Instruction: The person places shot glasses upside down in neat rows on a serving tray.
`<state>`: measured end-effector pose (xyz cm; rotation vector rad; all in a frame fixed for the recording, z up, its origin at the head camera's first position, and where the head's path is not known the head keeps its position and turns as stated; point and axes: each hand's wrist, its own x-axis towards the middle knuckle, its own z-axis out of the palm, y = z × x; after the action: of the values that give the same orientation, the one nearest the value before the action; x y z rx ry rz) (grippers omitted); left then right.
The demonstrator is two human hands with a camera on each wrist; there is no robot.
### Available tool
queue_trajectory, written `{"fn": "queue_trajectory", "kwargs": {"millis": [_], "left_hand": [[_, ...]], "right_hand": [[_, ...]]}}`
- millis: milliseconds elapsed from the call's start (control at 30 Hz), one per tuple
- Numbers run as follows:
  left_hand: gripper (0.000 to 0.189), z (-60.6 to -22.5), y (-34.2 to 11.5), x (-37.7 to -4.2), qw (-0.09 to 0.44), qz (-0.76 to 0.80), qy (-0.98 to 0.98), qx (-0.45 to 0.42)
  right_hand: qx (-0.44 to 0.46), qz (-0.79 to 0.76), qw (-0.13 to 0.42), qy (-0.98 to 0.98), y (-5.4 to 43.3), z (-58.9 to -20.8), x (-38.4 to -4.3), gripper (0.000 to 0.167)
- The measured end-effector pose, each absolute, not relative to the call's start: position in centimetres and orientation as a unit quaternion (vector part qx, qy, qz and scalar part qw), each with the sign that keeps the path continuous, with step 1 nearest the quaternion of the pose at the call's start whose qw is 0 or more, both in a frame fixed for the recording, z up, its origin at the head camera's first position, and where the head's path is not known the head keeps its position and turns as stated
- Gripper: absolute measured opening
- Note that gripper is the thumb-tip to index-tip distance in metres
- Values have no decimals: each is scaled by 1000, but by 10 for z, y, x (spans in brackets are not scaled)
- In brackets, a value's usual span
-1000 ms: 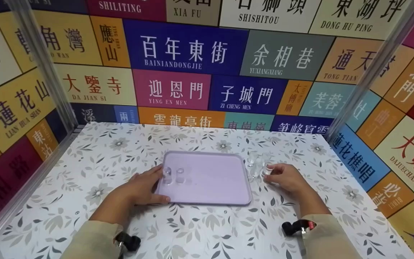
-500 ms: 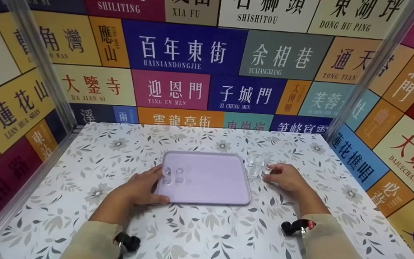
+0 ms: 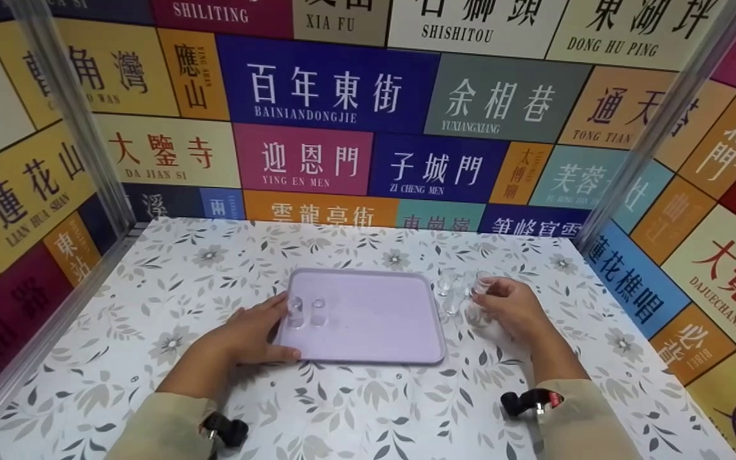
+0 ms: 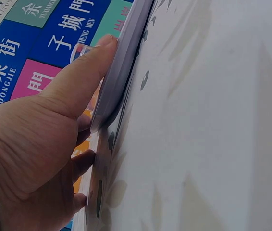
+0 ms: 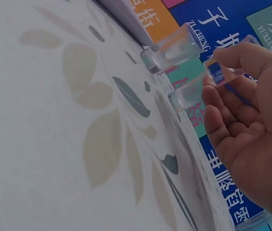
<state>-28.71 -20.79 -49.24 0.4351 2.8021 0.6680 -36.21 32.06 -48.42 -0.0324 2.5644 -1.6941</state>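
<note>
A light purple tray (image 3: 374, 319) lies on the table with two small clear glasses on its left part, one of them the inner glass (image 3: 319, 313). My left hand (image 3: 246, 335) rests at the tray's left side; in the left wrist view its thumb (image 4: 85, 77) lies straight along the rim. Right of the tray, my right hand (image 3: 513, 306) pinches a small clear shot glass (image 5: 218, 71) between thumb and fingers, raised off the table. Several similar glasses (image 3: 448, 284) stand close by, two of them showing in the right wrist view, including an upright glass (image 5: 172, 50).
The table (image 3: 355, 409) has a white cover with grey leaves and flowers. Behind it stands a wall (image 3: 336, 83) of coloured panels with printed characters. Clear upright posts, such as the right post (image 3: 655, 121), rise at the back corners.
My right hand has lifted one glass slightly up and to the right from among the others. The left hand and the tray have stayed in place.
</note>
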Motion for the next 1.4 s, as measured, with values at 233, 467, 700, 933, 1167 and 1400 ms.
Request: {"fn": "queue_trajectory", "kwargs": {"millis": [233,467,700,933,1167,1400], "left_hand": [[117,-490,-206,-287,119,225,956,147],[118,-492,-208,-287,122,223,956,147],[120,-494,-209,-288,117,222,957,149],[119,-493,-206,-287,115,224,956,153],[119,-492,-207,-287,115,222,956,151],[120,-491,-207,-286,120,226,955,150]], "right_hand": [[-38,-573,12,818,303,-469,-356,53],[-76,-605,9,793,275,-466,-358,46],[-95,-618,10,781,248,-465,-362,45],[-91,-630,-1,771,218,-463,-362,47],[-100,-620,-3,778,192,-463,-363,41],[-110,-656,19,746,165,-463,-363,44]]}}
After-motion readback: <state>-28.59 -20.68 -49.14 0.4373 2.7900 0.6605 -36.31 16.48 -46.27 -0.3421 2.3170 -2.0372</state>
